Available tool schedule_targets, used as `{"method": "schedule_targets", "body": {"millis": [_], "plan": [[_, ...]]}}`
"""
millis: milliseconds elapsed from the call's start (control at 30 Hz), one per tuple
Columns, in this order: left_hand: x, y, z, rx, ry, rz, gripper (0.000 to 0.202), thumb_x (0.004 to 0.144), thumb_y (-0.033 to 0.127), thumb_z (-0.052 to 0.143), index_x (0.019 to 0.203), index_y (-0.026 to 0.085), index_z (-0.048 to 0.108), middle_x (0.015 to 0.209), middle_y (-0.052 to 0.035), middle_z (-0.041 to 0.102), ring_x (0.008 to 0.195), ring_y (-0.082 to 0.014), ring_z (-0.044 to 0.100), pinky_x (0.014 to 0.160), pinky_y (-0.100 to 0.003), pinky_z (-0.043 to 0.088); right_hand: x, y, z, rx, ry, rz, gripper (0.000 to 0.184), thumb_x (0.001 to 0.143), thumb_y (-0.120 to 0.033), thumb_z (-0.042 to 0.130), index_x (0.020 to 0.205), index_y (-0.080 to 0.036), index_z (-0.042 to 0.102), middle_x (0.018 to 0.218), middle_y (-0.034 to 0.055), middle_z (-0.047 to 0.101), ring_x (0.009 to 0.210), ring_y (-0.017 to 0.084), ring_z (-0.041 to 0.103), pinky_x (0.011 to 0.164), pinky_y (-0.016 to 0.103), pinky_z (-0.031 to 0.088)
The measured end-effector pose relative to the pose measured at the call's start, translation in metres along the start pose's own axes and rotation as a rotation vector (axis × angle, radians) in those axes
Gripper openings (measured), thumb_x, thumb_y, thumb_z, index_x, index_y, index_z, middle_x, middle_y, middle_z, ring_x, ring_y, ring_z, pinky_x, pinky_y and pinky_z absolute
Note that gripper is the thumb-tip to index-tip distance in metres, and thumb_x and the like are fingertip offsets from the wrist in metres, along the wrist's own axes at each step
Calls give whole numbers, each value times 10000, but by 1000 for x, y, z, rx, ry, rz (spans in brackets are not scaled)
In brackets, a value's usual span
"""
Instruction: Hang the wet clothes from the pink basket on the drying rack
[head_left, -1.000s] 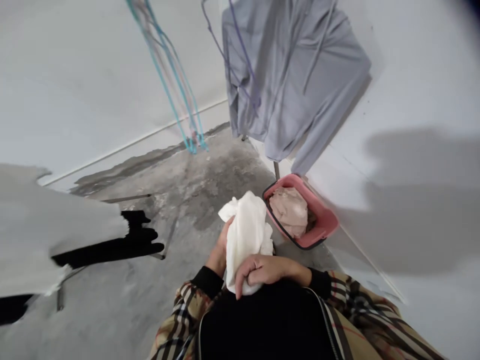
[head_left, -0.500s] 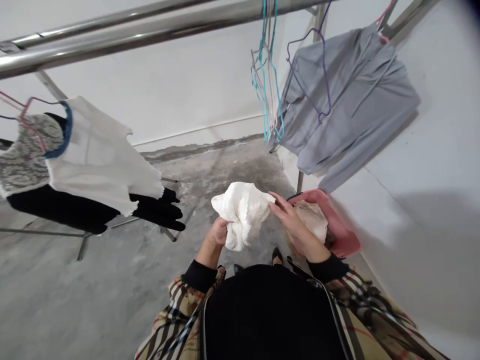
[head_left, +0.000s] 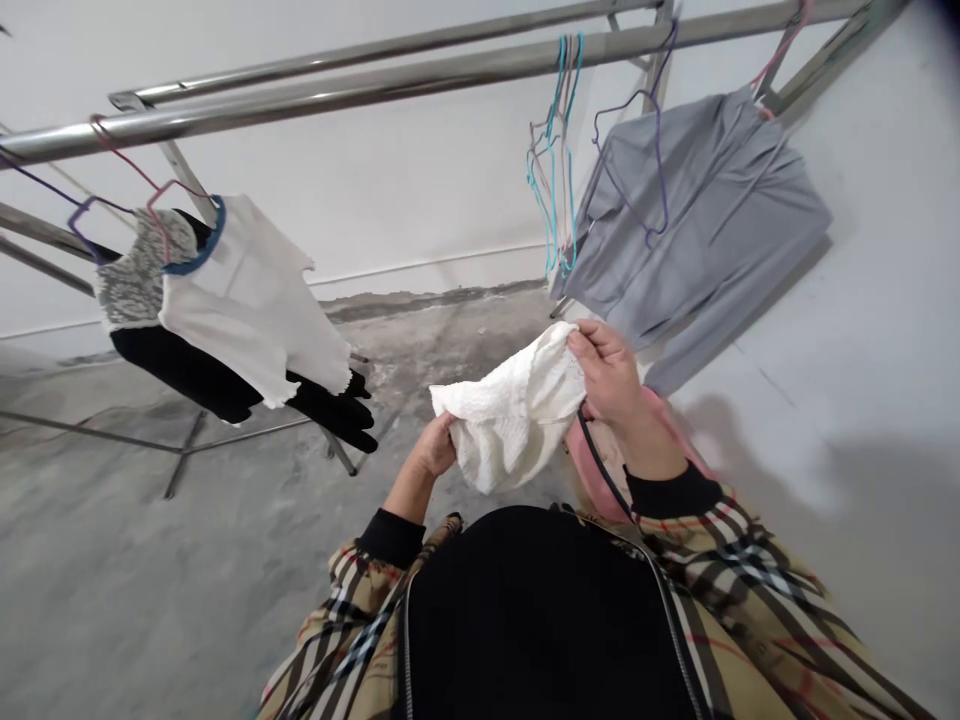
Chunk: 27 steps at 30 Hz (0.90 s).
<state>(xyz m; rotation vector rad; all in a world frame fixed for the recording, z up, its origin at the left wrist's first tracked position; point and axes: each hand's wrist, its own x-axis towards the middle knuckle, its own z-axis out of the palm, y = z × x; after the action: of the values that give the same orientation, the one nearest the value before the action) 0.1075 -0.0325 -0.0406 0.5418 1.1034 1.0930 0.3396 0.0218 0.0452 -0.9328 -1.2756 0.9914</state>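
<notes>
A white textured cloth garment [head_left: 517, 415] is stretched between my two hands above the floor; its exact kind I cannot make out. My left hand [head_left: 436, 445] grips its lower left side, thumb on top. Its upper right corner is pinched in my right hand [head_left: 606, 362], higher than the left. The middle of the cloth sags in loose folds. Below my right forearm stands a pink basket [head_left: 592, 475], largely hidden by the arm, with pale cloth partly showing inside.
A metal rail [head_left: 337, 98] crosses overhead. From it hang a white top [head_left: 240, 300] and dark garments [head_left: 187, 370] on the left, blue hangers [head_left: 555, 170] and a purple hanger [head_left: 660, 160] in the middle, and a grey garment [head_left: 697, 220] on the right beside the wall.
The bunched white cloth is now spread wider between my hands. My right hand has risen and closed on its corner. The view has shifted, showing more of the rail on the left.
</notes>
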Motion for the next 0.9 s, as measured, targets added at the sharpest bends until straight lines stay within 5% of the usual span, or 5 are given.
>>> {"method": "schedule_targets", "body": {"millis": [400, 533, 633, 800, 900], "plan": [[7, 3, -17, -21, 189, 245, 465, 621, 442, 773, 990, 201, 625, 995, -47, 693, 891, -190, 626, 702, -252, 476, 14, -58, -10, -491, 47, -482, 214, 910, -383, 563, 948, -222, 699, 838, 29, 670, 761, 151, 598, 733, 295, 486], [9, 0, -16, 113, 316, 279, 529, 665, 369, 746, 1146, 238, 568, 1160, -65, 628, 1022, -202, 593, 762, -262, 459, 14, -62, -5, -509, 8, -459, 200, 905, -351, 560, 940, -210, 697, 842, 34, 684, 807, 159, 619, 755, 294, 494], [3, -10, 5, 265, 394, 511, 575, 688, 315, 750, 1218, 260, 533, 1268, -65, 563, 1137, -189, 534, 872, -260, 428, 10, -63, 6, -481, -42, -415, 189, 897, -323, 560, 936, -195, 694, 839, 28, 681, 812, 154, 619, 758, 288, 492], [-7, -28, 56, 423, -34, 544, 337, 755, 378, 705, 1027, 192, 634, 1008, -75, 662, 841, -172, 600, 766, -283, 465, 0, -61, 21, -457, -94, -386, 183, 895, -299, 551, 944, -187, 687, 812, 16, 663, 755, 137, 594, 716, 269, 471], [-2, -32, 72, 390, -109, 488, 467, 704, 367, 753, 1120, 203, 617, 1022, -68, 675, 804, -173, 601, 730, -279, 467, -5, -60, 22, -451, -133, -334, 206, 903, -318, 540, 970, -191, 687, 768, 2, 647, 640, 113, 544, 632, 247, 445]]}}
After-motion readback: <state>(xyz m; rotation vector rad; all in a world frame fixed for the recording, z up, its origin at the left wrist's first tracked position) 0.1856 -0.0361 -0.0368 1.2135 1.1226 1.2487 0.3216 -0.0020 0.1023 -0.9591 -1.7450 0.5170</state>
